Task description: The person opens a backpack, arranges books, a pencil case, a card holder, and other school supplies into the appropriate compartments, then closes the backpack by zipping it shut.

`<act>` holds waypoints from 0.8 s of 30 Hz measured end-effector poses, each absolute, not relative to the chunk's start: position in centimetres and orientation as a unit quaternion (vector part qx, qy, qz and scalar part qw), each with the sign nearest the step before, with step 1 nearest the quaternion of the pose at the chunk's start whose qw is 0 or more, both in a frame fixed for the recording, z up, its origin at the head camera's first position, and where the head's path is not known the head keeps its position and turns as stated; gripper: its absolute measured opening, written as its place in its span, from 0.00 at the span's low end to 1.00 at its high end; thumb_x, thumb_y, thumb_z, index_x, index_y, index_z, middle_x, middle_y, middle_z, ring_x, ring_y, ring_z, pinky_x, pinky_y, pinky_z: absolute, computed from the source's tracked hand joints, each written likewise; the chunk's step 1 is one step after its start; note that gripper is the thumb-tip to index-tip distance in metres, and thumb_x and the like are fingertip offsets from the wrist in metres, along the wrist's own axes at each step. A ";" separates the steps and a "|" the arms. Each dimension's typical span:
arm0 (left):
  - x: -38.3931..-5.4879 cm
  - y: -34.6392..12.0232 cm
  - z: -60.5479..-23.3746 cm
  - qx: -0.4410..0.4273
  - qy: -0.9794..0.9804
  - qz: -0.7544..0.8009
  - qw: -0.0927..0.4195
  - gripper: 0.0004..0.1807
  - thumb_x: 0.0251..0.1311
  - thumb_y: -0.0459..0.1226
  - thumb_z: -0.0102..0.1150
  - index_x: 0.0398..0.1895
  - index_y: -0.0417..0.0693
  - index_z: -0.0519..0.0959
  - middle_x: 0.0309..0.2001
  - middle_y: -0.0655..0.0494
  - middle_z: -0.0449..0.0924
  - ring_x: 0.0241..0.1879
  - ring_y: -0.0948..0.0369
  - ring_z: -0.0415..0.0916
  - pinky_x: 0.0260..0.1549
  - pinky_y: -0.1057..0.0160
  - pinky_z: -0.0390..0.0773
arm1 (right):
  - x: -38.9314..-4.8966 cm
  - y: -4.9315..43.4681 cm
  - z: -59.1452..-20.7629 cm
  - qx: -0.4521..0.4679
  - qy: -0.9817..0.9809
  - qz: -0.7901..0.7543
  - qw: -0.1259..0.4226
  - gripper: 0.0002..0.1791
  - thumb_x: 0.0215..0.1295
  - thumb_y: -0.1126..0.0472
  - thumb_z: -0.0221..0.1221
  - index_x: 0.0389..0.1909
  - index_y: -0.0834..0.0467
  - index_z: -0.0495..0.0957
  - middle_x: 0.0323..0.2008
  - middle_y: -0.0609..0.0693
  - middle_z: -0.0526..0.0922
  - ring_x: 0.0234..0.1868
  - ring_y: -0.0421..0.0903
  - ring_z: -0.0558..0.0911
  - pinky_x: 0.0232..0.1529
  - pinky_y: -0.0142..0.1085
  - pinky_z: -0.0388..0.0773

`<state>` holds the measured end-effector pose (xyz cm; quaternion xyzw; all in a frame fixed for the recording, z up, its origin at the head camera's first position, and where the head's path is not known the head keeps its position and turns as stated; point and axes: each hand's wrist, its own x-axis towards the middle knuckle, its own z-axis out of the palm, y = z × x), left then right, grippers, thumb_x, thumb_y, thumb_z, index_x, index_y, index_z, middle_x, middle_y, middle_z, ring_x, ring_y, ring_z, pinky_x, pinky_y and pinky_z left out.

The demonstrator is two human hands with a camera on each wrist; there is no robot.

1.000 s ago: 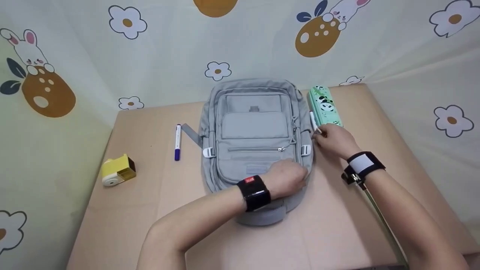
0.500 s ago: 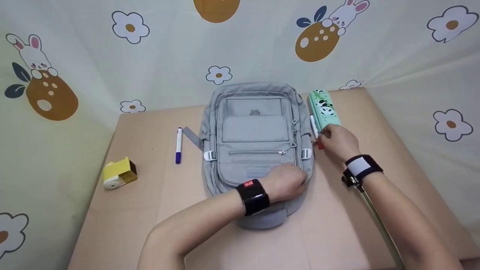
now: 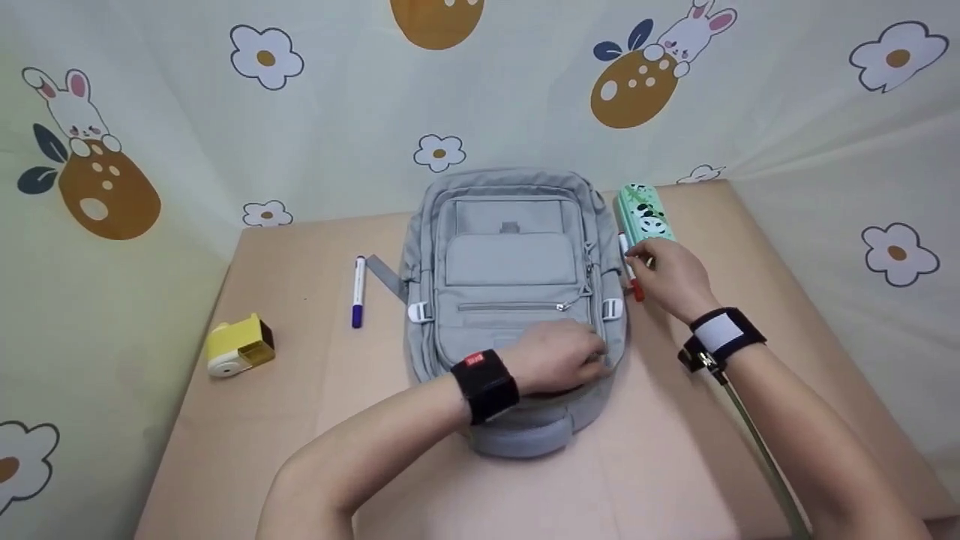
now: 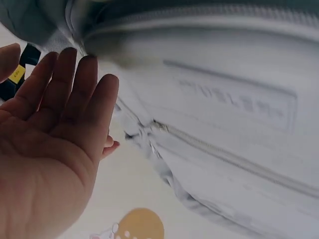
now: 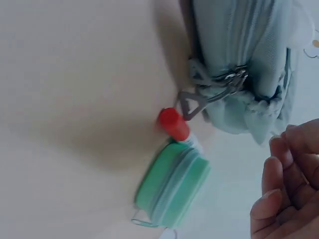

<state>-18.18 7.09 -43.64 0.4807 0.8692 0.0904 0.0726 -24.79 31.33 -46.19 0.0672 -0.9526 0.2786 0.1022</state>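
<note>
A grey backpack (image 3: pixel 514 259) lies front side up on the table. Over its lower right part is my left hand (image 3: pixel 555 358); the left wrist view shows that hand's fingers (image 4: pixel 82 84) extended beside a zipper edge, gripping nothing. Beyond the bag's right side, my right hand (image 3: pixel 675 277) hovers with loosely bent fingers (image 5: pixel 271 184) and holds nothing. Near it lie a red-capped marker (image 5: pixel 174 124) and a green panda pencil case (image 3: pixel 643 212). A triangular zipper pull (image 5: pixel 192 104) hangs at the bag's side, close to the red cap.
On the left of the cardboard-coloured table (image 3: pixel 300 420) lie a white marker with a purple cap (image 3: pixel 358 292) and a yellow pencil sharpener (image 3: pixel 240 346). A grey strap (image 3: pixel 386 275) sticks out from the bag's left side. Patterned cloth (image 3: pixel 337 112) hangs behind.
My left hand has moved left off the bag's lower right edge, its fingers loosened. My right hand has drawn away from the bag's side, leaving the red-capped marker more visible.
</note>
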 end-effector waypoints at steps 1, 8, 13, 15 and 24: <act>-18.6 7.0 -43.4 0.474 0.874 0.084 0.062 0.11 0.72 0.48 0.57 0.41 0.52 0.84 0.37 0.59 0.79 0.36 0.60 0.77 0.33 0.61 0.78 | -25.0 31.0 -46.0 0.085 -0.951 0.275 0.110 0.10 0.71 0.61 0.61 0.46 0.61 0.85 0.43 0.57 0.86 0.35 0.53 0.84 0.35 0.49 0.79; -23.0 7.0 -43.2 0.427 0.904 0.037 -0.004 0.17 0.71 0.44 0.57 0.56 0.45 0.81 0.54 0.51 0.81 0.56 0.53 0.77 0.56 0.56 0.77 | -26.5 28.2 -45.7 0.170 -0.952 0.210 0.141 0.08 0.65 0.62 0.66 0.41 0.61 0.88 0.38 0.56 0.87 0.42 0.58 0.82 0.47 0.52 0.77; -25.5 6.8 -44.3 0.409 0.912 0.005 0.026 0.32 0.70 0.46 0.58 0.72 0.39 0.69 0.73 0.45 0.67 0.74 0.49 0.60 0.73 0.57 0.56 | -27.2 27.0 -45.8 0.151 -0.964 0.192 0.105 0.12 0.63 0.58 0.67 0.41 0.63 0.87 0.38 0.59 0.85 0.42 0.60 0.81 0.47 0.54 0.77; -26.3 6.7 -44.6 0.402 0.915 0.001 0.034 0.35 0.70 0.47 0.58 0.75 0.39 0.65 0.76 0.45 0.61 0.76 0.49 0.55 0.74 0.56 0.54 | -27.4 26.8 -45.7 0.143 -0.968 0.185 0.096 0.14 0.63 0.57 0.67 0.41 0.64 0.87 0.39 0.60 0.84 0.43 0.61 0.80 0.47 0.54 0.77; -28.1 6.9 -44.9 0.399 0.915 0.030 0.050 0.40 0.69 0.50 0.59 0.78 0.41 0.60 0.79 0.47 0.55 0.79 0.51 0.48 0.75 0.59 0.49 | -27.4 26.4 -45.9 0.128 -0.972 0.170 0.096 0.13 0.60 0.58 0.69 0.42 0.62 0.88 0.39 0.61 0.84 0.43 0.62 0.79 0.45 0.55 0.76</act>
